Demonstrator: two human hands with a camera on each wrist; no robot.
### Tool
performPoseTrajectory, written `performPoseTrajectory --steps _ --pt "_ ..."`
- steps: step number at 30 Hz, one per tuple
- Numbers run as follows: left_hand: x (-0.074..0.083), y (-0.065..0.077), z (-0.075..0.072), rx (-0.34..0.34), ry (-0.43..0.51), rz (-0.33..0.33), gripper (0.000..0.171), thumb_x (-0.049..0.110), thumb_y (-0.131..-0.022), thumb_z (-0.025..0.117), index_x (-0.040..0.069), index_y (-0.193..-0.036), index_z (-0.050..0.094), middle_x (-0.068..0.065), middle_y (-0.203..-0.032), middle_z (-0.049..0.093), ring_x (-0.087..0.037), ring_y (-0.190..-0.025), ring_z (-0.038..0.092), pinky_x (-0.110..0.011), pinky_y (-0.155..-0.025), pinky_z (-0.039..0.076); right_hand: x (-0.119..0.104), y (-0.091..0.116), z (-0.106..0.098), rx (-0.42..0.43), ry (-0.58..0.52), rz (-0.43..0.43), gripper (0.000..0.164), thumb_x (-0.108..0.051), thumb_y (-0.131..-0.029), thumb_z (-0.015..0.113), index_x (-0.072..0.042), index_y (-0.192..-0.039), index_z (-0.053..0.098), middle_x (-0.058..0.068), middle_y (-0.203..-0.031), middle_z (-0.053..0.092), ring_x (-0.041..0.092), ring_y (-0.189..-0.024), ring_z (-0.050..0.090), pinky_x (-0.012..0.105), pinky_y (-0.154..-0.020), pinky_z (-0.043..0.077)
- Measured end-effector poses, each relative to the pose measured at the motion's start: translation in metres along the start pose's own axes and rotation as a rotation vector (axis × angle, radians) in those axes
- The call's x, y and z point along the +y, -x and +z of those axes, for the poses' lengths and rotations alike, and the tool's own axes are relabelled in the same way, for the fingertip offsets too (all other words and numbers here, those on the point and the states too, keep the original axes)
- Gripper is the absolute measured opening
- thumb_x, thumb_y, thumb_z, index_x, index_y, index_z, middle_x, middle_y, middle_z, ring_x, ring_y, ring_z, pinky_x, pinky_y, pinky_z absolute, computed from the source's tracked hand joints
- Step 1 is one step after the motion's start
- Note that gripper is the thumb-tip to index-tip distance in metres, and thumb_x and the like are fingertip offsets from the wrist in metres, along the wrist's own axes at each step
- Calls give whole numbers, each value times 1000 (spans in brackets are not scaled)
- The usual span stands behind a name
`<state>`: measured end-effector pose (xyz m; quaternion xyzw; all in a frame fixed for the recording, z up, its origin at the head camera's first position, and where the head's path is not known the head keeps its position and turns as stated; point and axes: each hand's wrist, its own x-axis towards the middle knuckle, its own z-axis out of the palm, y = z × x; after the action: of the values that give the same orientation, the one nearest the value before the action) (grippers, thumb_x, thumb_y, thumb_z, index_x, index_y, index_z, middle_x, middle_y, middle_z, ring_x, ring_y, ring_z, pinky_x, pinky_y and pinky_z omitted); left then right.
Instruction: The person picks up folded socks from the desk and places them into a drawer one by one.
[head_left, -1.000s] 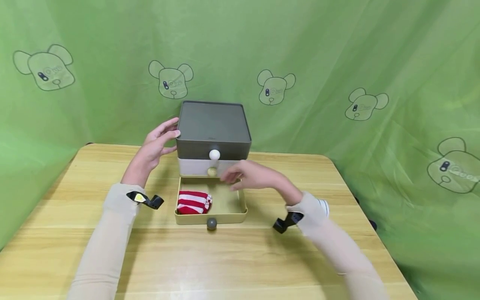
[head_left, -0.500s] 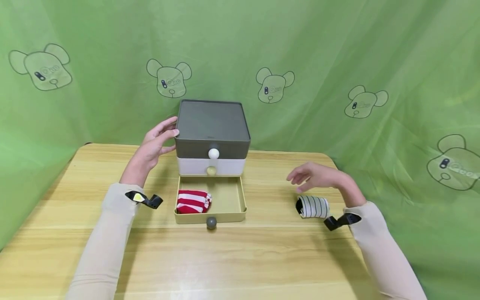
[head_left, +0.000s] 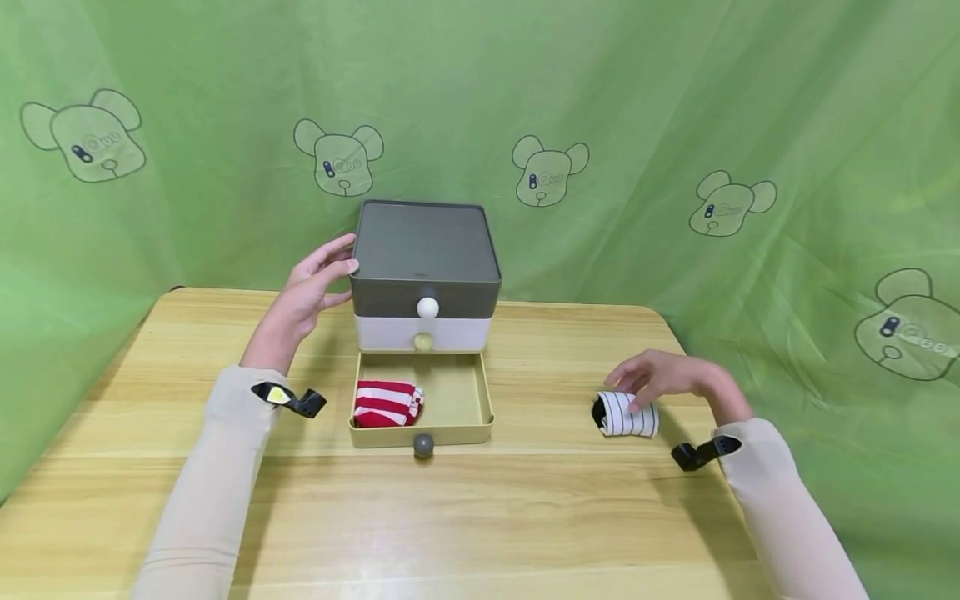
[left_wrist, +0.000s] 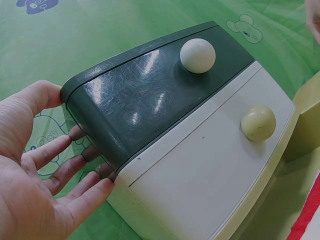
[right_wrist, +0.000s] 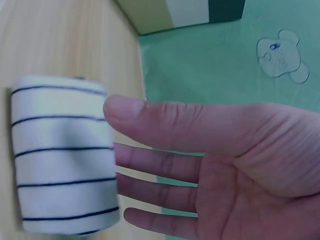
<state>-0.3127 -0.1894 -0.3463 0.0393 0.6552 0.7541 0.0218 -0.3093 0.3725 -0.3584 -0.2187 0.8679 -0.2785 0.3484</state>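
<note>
My left hand (head_left: pixel 307 287) rests on the left side of a small drawer unit (head_left: pixel 426 242), its fingers extended and the thumb at the top edge. The unit's bottom drawer (head_left: pixel 450 435), pale yellow with a grey knob, is pulled out. Inside it, on the left, lies a folded red-and-white striped sock (head_left: pixel 386 403). Toward the right of the table, my right hand (head_left: pixel 667 375) is over a rolled white sock-like cloth with dark stripes (right_wrist: pixel 65 155). In the right wrist view its thumb and fingers are loosely extended at the roll's edge; firm contact cannot be made out.
The dark top drawer has a white knob (left_wrist: pixel 198 56), and the white middle drawer a yellow knob (left_wrist: pixel 258 123); both are closed. Everything stands on a wooden table (head_left: pixel 450 525). A green curtain (head_left: pixel 450 92) with bear prints hangs behind and at the sides.
My right hand has moved from above the pulled-out drawer rightward, then down to the rolled striped cloth. The left hand stays at the unit's side.
</note>
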Motion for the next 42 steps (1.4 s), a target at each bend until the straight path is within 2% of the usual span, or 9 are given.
performPoseTrajectory --steps 7,11,18,28,34,42 --pt "0 0 0 0 -2 1 62 22 -101 61 25 -158 39 -4 -154 40 -5 -118 52 -54 -122 36 13 -7 4 -13 -63 -26 52 0 -82 79 10 -129 59 30 -118 67 31 -107 66 29 -87 60" --pt "0 0 0 -1 -4 -1 62 22 -101 61 25 -158 39 -3 -152 41 -5 -117 52 -54 -122 36 19 -12 8 6 -50 -16 52 0 -80 80 8 -128 62 25 -111 67 25 -100 65 29 -83 60" --pt "2 1 1 -6 2 -4 63 22 -101 62 25 -158 38 -5 -154 40 -6 -117 52 -55 -122 35 28 -19 14 56 -27 10 50 -2 -79 81 5 -125 65 18 -106 70 24 -95 64 29 -79 61" --pt "2 1 1 5 15 -10 62 21 -100 62 24 -158 39 0 -147 45 -5 -116 53 -54 -122 37 29 -24 17 90 -78 22 45 0 -81 79 7 -124 65 17 -104 71 23 -91 66 30 -73 63" --pt "1 0 1 2 22 -12 63 21 -100 63 25 -158 39 -2 -152 43 -6 -116 53 -55 -123 35 28 -26 18 105 -80 19 45 -3 -82 79 6 -124 66 16 -103 72 19 -89 66 27 -74 61" --pt "0 -1 0 -1 29 -11 63 21 -100 62 24 -158 39 -1 -149 44 -7 -117 53 -55 -123 35 11 -34 13 115 -80 -32 45 -7 -84 80 5 -125 65 15 -106 73 19 -92 67 27 -79 60"
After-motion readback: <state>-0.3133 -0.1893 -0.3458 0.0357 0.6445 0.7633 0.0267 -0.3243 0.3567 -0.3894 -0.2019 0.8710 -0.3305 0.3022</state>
